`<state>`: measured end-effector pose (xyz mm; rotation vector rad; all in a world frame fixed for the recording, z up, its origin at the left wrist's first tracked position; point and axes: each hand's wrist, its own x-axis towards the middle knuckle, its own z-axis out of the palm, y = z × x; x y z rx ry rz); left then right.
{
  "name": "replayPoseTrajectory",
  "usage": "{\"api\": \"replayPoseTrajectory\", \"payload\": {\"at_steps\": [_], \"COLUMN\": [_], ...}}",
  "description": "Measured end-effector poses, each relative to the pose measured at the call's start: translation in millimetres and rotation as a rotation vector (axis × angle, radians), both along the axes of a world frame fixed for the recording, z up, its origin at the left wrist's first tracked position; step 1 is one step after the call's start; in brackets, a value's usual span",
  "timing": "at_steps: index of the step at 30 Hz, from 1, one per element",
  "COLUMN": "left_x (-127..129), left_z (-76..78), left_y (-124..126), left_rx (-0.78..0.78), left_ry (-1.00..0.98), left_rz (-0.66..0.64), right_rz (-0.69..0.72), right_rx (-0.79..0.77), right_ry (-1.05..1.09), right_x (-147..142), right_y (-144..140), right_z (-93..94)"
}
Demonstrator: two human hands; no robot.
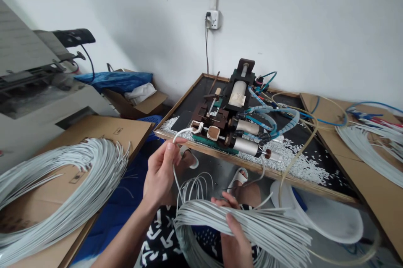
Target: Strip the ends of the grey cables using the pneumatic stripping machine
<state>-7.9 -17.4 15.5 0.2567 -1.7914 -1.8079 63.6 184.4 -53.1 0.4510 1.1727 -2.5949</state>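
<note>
My left hand [165, 165] pinches a single white cable [180, 134] whose upper end reaches into the jaws of a pneumatic wire-stripping machine [210, 119]. From the fingers the same cable runs down toward the bundle. Wrapped around a thick coil of white cables [239, 222] over my lap is my right hand [233, 226], thumb on top and fingers beneath. The cut ends of the coil fan out to the right. Short white scraps of insulation [296, 158] lie scattered around the machine.
A wood-edged black bench [333, 175] carries the machine, with air hoses [289, 116] at its right. More cable coils lie on cardboard at left [94, 167] and right [362, 146]. A white plastic tub [333, 222] sits below the bench. A grey machine [37, 87] stands at left.
</note>
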Motion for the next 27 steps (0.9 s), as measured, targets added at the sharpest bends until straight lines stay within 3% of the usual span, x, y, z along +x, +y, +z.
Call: {"api": "replayPoseTrajectory", "payload": {"at_steps": [6, 11, 17, 22, 27], "left_x": [-10.8, -16.0, -27.9, -30.2, -30.9], "left_z": [0.4, -20.6, -42.4, -44.8, -44.8], "left_y": [-3.0, 11.3, 11.3, 11.0, 13.5], "left_rx": [-0.181, -0.225, -0.250, -0.340, -0.299], "left_ry": [-0.065, -0.159, -0.197, -0.216, -0.240], "left_rz": [-0.007, -0.086, -0.053, -0.067, -0.073], "right_rz": [-0.018, -0.050, -0.053, -0.055, -0.060], "right_rx": [0.039, 0.044, 0.019, 0.033, 0.041], "right_ry": [-0.020, -0.019, -0.028, -0.040, -0.021], "right_x": [2.7, 2.1, -0.4, -2.5, -3.2], "right_y": [-4.0, -4.9, -5.5, -5.5, -4.7], "right_z": [4.3, 2.5, 5.5, 1.7, -2.4]}}
